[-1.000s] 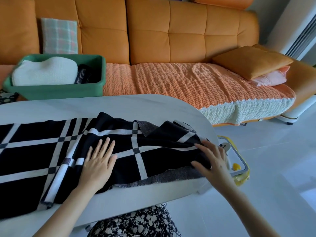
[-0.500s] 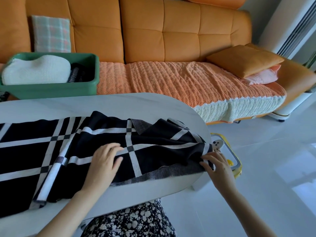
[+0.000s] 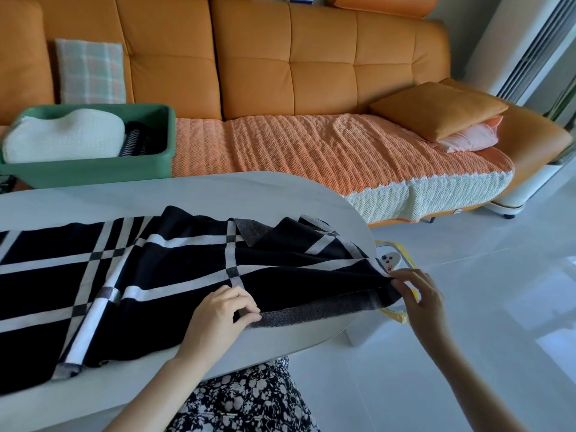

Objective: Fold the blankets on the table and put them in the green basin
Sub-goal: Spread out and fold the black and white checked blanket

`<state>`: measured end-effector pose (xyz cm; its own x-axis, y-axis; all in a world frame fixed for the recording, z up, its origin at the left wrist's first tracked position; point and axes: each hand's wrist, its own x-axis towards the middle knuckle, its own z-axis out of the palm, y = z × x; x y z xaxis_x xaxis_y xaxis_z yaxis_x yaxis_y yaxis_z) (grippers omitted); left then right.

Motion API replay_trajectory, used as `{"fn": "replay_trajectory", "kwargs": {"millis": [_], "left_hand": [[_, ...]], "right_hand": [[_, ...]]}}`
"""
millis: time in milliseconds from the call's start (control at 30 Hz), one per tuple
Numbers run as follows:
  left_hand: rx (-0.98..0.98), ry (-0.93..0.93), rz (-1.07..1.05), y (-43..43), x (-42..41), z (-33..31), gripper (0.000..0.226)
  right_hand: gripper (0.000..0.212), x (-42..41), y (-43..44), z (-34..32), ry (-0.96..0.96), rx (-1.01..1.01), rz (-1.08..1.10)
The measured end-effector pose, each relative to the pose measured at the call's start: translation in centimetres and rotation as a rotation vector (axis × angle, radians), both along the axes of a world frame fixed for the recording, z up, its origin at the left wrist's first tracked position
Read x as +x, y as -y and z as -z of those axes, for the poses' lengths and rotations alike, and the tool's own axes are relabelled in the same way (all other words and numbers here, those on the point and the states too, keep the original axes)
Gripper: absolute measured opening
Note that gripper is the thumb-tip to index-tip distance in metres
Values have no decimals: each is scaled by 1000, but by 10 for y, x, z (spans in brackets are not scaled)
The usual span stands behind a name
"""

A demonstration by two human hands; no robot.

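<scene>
A black blanket with white crossing stripes (image 3: 174, 275) lies spread along the white oval table (image 3: 218, 194), running off the left of the view. My left hand (image 3: 218, 319) pinches the blanket's grey near hem. At the table's right end my right hand (image 3: 417, 294) pinches the blanket's corner between thumb and fingers. The green basin (image 3: 93, 173) stands on the sofa beyond the table, at the left. It holds a folded white blanket (image 3: 62, 135) and a dark striped one (image 3: 137, 141).
An orange sofa (image 3: 280, 63) with an orange quilted cover runs behind the table. On it are a plaid cushion (image 3: 90, 71) and orange and pink pillows (image 3: 442, 120). A yellow-rimmed object (image 3: 396, 263) sits on the floor below the table's right end.
My left hand went from lying flat on the blanket to pinching its near hem. My right hand slid to the right corner and took hold of it. The view shifted slightly right.
</scene>
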<state>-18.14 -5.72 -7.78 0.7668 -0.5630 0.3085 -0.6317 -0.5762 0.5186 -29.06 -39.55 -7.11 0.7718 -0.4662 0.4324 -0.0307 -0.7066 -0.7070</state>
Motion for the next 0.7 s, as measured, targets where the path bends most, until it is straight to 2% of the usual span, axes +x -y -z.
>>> {"fn": "replay_trajectory", "kwargs": {"millis": [100, 200, 267, 333, 400, 467, 533, 600, 700], "left_hand": [[-164, -87, -25, -2, -4, -1, 10], [-370, -126, -44, -1, -7, -12, 10], [-415, -123, -13, -1, -10, -19, 12], [-324, -98, 57, -5, -11, -14, 17], [-133, -69, 112, -8, -12, -3, 21], [-24, -62, 118, -10, -13, 7, 24], [-11, -94, 108, -9, -14, 6, 28], [-49, -163, 101, -7, -13, -2, 35], [-131, -136, 11, 0, 3, -12, 34]], "right_hand": [[14, -7, 5, 5, -21, -21, -28], [28, -12, 9, 8, -37, -89, -36], [29, -15, 12, 12, -66, -112, -30], [29, -17, 14, 19, -108, -120, -25], [31, -20, 14, 26, -144, -135, -56], [24, -23, 13, 31, -175, -139, -100], [8, -25, 13, 35, -214, -120, -112], [6, -22, 12, 30, -228, -95, -95], [24, 0, 1, 3, -131, -25, -56]]}}
